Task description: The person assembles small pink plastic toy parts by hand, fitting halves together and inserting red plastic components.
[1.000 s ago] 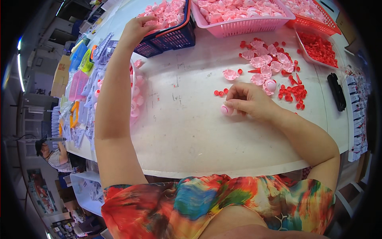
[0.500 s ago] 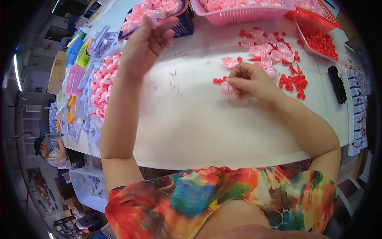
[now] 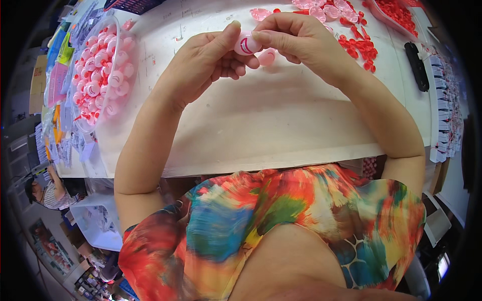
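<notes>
Both my hands meet over the far middle of the table. My left hand (image 3: 203, 57) pinches a small glossy pale-pink ball (image 3: 247, 46) with a red curved mark between thumb and fingers. The thumb and forefinger of my right hand (image 3: 309, 42) close on the ball's right side. Just below those fingers shows a second pink rounded piece (image 3: 267, 56); whether the right hand holds it or it lies on the table, I cannot tell. Clear pink faceted pieces (image 3: 317, 12) and small red peg-like parts (image 3: 359, 48) lie loose beyond my right hand.
A clear tub (image 3: 116, 55) heaped with pink balls bearing red parts stands at left. A red-filled tray (image 3: 394, 17) is at far right, near a black elongated object (image 3: 416, 66). A dark blue basket (image 3: 133, 5) shows at the far edge. A person (image 3: 52, 193) is at far left.
My left hand has come back from the far basket, toward the right, with the ball. My right hand has moved left to meet it. The whole view has shifted.
</notes>
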Demonstrator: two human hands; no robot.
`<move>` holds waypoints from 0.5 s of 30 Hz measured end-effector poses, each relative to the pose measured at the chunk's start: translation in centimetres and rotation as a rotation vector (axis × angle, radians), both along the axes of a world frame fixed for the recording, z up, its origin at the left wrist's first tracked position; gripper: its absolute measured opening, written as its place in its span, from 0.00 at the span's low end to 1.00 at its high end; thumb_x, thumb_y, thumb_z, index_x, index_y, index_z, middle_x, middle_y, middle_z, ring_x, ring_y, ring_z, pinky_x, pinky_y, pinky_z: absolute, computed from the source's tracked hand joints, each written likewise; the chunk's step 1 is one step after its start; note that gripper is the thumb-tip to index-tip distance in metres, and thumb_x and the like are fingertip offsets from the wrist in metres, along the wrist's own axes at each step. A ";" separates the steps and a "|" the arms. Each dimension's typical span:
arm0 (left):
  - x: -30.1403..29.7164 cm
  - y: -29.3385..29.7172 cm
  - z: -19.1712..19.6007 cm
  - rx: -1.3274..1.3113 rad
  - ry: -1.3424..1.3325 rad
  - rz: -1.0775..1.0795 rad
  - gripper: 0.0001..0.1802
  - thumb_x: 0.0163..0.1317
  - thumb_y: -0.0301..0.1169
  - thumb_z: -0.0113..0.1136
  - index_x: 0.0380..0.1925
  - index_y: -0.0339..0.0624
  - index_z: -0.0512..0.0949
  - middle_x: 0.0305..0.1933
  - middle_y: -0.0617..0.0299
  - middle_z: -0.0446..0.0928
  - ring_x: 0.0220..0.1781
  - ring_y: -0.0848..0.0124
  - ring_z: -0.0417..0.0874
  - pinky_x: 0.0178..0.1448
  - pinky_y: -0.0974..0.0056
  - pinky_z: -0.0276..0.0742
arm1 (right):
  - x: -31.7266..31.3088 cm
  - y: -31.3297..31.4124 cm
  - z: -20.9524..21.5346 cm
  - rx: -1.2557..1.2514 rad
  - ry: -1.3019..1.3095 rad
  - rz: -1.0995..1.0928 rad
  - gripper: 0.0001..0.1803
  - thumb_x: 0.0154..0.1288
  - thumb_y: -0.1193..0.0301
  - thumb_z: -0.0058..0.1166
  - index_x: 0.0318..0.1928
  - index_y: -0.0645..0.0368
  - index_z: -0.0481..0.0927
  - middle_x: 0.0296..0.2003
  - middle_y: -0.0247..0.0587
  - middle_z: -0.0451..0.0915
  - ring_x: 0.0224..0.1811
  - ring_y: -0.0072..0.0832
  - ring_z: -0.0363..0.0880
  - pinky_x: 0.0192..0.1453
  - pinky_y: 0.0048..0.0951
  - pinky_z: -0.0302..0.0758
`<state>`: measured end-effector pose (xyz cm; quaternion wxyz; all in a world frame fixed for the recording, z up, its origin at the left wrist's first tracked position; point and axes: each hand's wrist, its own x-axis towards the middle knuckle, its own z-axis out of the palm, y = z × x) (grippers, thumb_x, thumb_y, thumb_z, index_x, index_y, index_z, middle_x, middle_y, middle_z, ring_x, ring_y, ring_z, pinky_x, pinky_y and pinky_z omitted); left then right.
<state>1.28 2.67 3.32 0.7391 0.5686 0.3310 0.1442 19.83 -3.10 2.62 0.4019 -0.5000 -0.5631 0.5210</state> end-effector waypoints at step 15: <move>-0.2 -1.2 -0.9 -0.322 -0.208 0.131 0.22 0.61 0.42 0.47 0.43 0.31 0.71 0.37 0.55 0.77 0.34 0.74 0.79 0.39 0.73 0.77 | 0.0 -0.3 -1.1 -0.230 0.387 -0.045 0.11 0.59 0.62 0.50 0.33 0.56 0.75 0.25 0.26 0.72 0.19 0.10 0.61 0.22 0.13 0.57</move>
